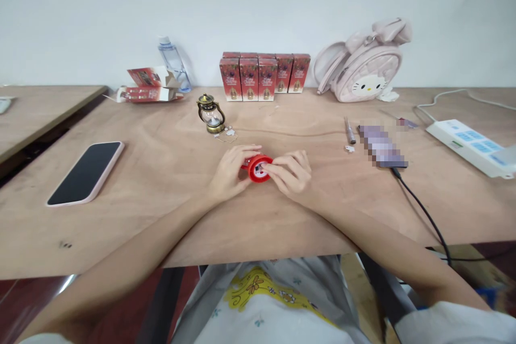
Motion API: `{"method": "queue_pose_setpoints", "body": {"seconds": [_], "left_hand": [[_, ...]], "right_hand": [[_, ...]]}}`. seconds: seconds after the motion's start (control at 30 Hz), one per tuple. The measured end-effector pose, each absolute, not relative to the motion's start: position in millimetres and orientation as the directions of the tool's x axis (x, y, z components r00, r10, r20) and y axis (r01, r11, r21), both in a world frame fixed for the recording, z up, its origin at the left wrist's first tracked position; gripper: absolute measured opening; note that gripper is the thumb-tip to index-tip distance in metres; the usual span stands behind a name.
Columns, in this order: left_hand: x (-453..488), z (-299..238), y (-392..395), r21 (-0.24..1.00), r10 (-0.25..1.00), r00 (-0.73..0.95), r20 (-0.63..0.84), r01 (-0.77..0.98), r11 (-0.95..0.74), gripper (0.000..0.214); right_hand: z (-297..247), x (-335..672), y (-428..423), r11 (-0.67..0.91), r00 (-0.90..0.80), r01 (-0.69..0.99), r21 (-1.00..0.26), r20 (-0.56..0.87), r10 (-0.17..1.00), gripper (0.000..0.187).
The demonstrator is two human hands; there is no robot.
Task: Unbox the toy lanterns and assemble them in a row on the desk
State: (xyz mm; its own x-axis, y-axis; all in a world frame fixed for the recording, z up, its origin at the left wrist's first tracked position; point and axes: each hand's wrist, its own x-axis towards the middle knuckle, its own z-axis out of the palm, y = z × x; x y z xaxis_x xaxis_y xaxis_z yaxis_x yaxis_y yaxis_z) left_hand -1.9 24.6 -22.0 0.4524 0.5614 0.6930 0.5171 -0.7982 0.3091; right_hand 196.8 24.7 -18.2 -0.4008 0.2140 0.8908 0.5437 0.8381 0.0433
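My left hand (230,173) is closed around a small red lantern (252,171), tipped so that its round base faces me. Inside the red rim shows a white disc with a dark recess in it. The fingertips of my right hand (293,173) are pinched together at this recess; whatever they hold, if anything, is too small to make out. Beyond my left hand a bronze-coloured mini lantern (212,115) with a clear globe stands upright. Small white scraps (230,131) lie beside its foot.
Red boxes (250,80) stand by the wall, with opened packaging (147,91) and a bottle (174,62) to their left. A pink bag (366,72), a screwdriver (350,131), a cabled phone (382,145) and a power strip (470,145) are right. Another phone (86,173) lies left.
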Motion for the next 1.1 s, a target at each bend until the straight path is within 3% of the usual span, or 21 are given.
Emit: {"method": "queue_pose_setpoints", "body": {"seconds": [0.17,0.27,0.4,0.5,0.87,1.1], "left_hand": [[-7.7,-20.1,26.9,0.347,0.609,0.365,0.705,0.571,-0.744,0.037],[-14.0,-20.1,31.6,0.4,0.657,0.27,0.703,0.615,-0.68,0.038],[-19.5,-22.9,38.8,0.446,0.685,0.206,0.699,0.623,-0.643,0.039],[-19.8,-25.5,41.1,0.452,0.699,0.213,0.682,0.629,-0.633,0.039],[-18.4,-24.0,38.2,0.367,0.656,0.293,0.695,0.641,-0.674,0.035],[-16.6,-22.0,35.5,0.369,0.679,0.295,0.673,0.661,-0.653,0.033]], "right_hand": [[-21.8,202.7,32.2,0.8,-0.303,0.567,-0.194,0.855,0.422,0.012],[-26.4,205.8,40.8,0.773,-0.402,0.573,-0.271,0.729,0.554,0.017],[-34.3,201.4,47.5,0.781,-0.621,0.584,-0.219,0.499,0.605,0.027],[-36.8,194.5,48.0,0.759,-0.658,0.626,-0.181,0.399,0.638,0.028],[-25.6,190.1,41.9,0.72,-0.667,0.661,-0.21,0.276,0.692,0.01],[-17.4,193.4,37.5,0.697,-0.68,0.695,-0.178,0.152,0.717,0.008]]}}
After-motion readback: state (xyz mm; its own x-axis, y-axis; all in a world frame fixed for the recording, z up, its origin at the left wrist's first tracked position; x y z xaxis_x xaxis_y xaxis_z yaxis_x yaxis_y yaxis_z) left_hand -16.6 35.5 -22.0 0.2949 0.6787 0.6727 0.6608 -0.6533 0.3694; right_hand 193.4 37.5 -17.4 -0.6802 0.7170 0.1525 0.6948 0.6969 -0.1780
